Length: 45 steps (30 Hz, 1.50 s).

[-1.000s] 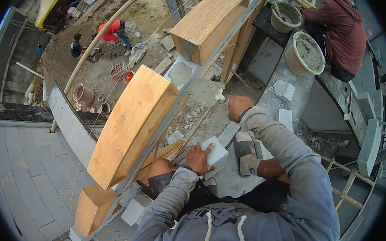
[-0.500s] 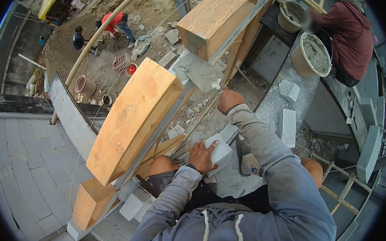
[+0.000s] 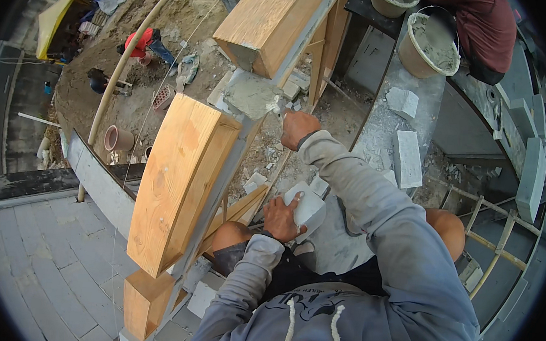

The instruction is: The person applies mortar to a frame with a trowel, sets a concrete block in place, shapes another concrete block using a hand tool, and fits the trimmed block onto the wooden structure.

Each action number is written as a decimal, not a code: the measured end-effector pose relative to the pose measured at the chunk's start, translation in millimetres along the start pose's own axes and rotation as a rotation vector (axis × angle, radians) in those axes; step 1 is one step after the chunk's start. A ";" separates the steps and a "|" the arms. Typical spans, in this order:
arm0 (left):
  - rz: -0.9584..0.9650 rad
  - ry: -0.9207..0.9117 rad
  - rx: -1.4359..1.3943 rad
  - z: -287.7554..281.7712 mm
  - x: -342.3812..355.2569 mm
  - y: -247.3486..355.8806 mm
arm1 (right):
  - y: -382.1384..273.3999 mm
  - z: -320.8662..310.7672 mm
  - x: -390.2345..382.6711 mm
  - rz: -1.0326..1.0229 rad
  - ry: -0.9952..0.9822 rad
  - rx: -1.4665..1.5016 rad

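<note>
My right hand [image 3: 298, 129] is closed around the handle end of a trowel [image 3: 251, 95], whose blade is coated with grey mortar. The blade lies across the gap between two wooden box-shaped pieces, the upper box [image 3: 275, 26] and the longer lower box [image 3: 174, 182], over the narrow grey wall edge. Most of the handle is hidden in my fist. Down by my left knee, my left hand [image 3: 282, 219] grips a pale block [image 3: 311, 210], with the thumb on its top and the fingers along its side.
Mortar buckets [image 3: 428, 45] stand at upper right beside a person in a maroon top [image 3: 485, 27]. Pale blocks [image 3: 407, 159] lie on the dusty plank [image 3: 386, 131]. A bamboo ladder [image 3: 498, 249] is at right. Two people work on the ground below left. A string runs past the boxes.
The view has shifted, so the boxes and buckets sit differently in it. My right hand and trowel stay at the gap between the boxes; my left hand keeps the block.
</note>
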<state>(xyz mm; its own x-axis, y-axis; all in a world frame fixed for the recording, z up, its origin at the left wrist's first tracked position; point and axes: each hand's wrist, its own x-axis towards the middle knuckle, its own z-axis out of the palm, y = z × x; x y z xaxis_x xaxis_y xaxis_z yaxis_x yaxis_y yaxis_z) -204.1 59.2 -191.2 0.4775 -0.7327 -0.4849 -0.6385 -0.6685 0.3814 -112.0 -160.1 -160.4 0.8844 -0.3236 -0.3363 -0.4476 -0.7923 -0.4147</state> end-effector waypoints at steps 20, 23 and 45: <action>-0.011 0.043 -0.213 -38.5 7.7 2.5 | 239.7 -104.2 -86.0 0.079 -0.316 -0.293; 0.112 0.261 -0.221 -63.0 13.3 17.0 | 287.5 -99.3 -123.1 0.184 -0.118 0.031; -0.082 0.579 -0.265 -242.5 -35.9 68.1 | 203.9 -138.9 39.1 -0.225 -0.246 0.456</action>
<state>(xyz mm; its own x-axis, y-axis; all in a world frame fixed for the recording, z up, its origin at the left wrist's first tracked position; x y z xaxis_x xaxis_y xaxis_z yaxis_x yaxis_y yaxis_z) -118.3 9.1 43.0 0.8143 -0.5787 -0.0451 -0.4510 -0.6797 0.5784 -150.3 -406.1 -140.7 0.9323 0.0010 -0.3616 -0.3114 -0.5061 -0.8043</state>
